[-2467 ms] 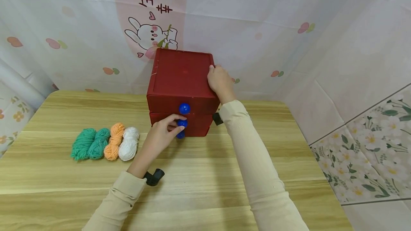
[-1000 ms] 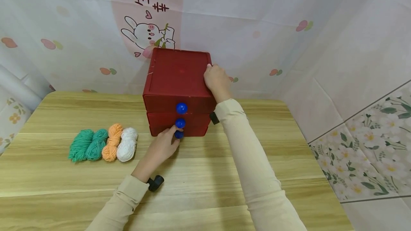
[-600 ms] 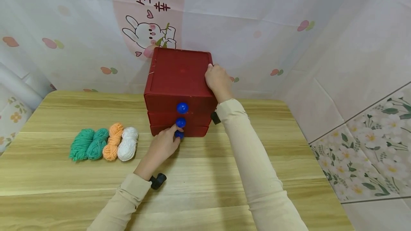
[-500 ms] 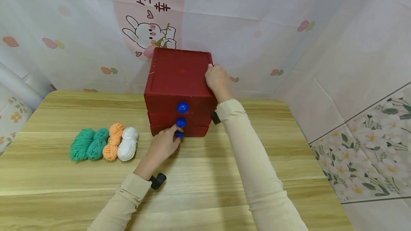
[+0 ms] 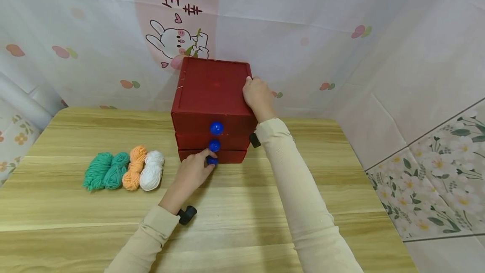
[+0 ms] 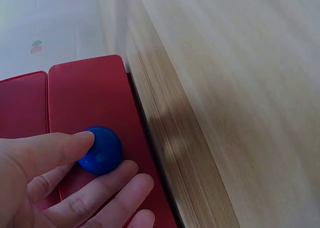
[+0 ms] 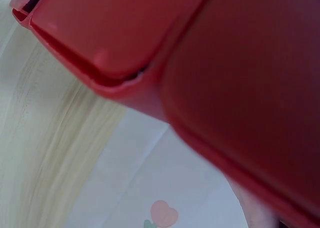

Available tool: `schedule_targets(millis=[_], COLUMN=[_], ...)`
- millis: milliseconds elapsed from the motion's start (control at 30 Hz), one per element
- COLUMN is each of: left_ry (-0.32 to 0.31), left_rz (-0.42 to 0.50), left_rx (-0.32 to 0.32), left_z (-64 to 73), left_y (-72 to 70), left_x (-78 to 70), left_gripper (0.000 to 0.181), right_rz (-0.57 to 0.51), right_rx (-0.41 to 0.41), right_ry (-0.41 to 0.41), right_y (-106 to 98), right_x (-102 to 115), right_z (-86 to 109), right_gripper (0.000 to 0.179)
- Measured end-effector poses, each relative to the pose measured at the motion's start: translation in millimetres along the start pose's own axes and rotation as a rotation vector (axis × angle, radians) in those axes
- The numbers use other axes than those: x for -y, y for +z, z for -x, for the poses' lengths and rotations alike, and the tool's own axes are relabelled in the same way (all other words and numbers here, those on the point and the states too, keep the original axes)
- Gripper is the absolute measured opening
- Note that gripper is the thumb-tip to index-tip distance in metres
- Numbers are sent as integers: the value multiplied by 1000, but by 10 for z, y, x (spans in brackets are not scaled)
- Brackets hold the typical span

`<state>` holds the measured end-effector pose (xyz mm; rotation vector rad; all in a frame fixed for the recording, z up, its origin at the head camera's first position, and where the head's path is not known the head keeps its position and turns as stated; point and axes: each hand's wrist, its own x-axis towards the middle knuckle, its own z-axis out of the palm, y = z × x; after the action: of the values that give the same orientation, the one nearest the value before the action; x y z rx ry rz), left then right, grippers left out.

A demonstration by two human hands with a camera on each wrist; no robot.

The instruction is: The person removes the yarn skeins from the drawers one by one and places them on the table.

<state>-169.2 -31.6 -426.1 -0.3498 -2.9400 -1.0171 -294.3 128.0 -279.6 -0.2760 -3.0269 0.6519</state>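
While the person's left grip (image 5: pixel 194 169) pinches the bottom blue knob (image 6: pixel 104 153), fingers drawn in around it, the right grip (image 5: pixel 259 96) curls over the right edge of the red three-drawer cabinet (image 5: pixel 216 87); how hard it bears down cannot be told, since part of it is out of sight. The bottom drawer (image 5: pixel 233 156), at the cabinet's foot, seems barely ajar, judging by the dark line above its front. Just above the pinching fingers, on the cabinet's front, sits the middle blue knob (image 5: pixel 214 145), so close that a knuckle could catch it and disturb that drawer as well. The knob is round and smooth, so a shallow pinch might slip off. Should the right grip slacken during a pull, the whole cabinet could slide or twist on the table (image 5: pixel 235 226). Well left of the cabinet lie green yarn skeins (image 5: pixel 97 172), an orange skein (image 5: pixel 135 167) and a white skein (image 5: pixel 151 172).
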Motion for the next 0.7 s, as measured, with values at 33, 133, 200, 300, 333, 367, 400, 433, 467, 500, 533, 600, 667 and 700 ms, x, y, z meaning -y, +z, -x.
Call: schedule_targets(millis=[33,133,200,300,333,367,400,433,467,500,533,600,667,700], left_ry=[-1,1,5,6,9,10,12,16,22,27,32,39,44,47], left_rz=[-1,-9,-15,-21,-20,-17,-15,-15,-16,-14,-13,-13,-13,-10], left_rx=[3,8,5,1,-2,-5,-7,-11,-16,-22,-25,-34,-45,-49], left_z=[9,43,71,114,130,145,159,173,186,199,215,245,278,295], left_y=[1,4,6,14,17,19,23,27,30,33,34,39,47,50], left_x=[-1,-4,-10,-16,-18,-19,-20,-20,-22,-23,-26,-27,-23,-20], left_gripper=[21,21,21,21,21,21,21,21,21,21,21,21,21,21], right_rz=[2,6,6,7,8,9,9,9,8,6,4,1,-7,-7], right_rx=[1,4,7,8,9,11,10,8,7,7,7,6,8,8], right_ry=[1,2,4,2,3,3,2,0,1,1,1,0,1,0], right_y=[2,4,3,-1,-3,-5,-6,-7,-8,-9,-10,-10,-9,-10], right_x=[0,0,0,-5,-5,-5,-6,-7,-7,-7,-7,-8,-10,-11], right_z=[-2,-6,-5,-3,-2,-2,-3,-2,-1,-1,-1,-1,-2,-3], right_gripper=[51,51,52,52,52,52,52,51,51,51,51,51,51,51])
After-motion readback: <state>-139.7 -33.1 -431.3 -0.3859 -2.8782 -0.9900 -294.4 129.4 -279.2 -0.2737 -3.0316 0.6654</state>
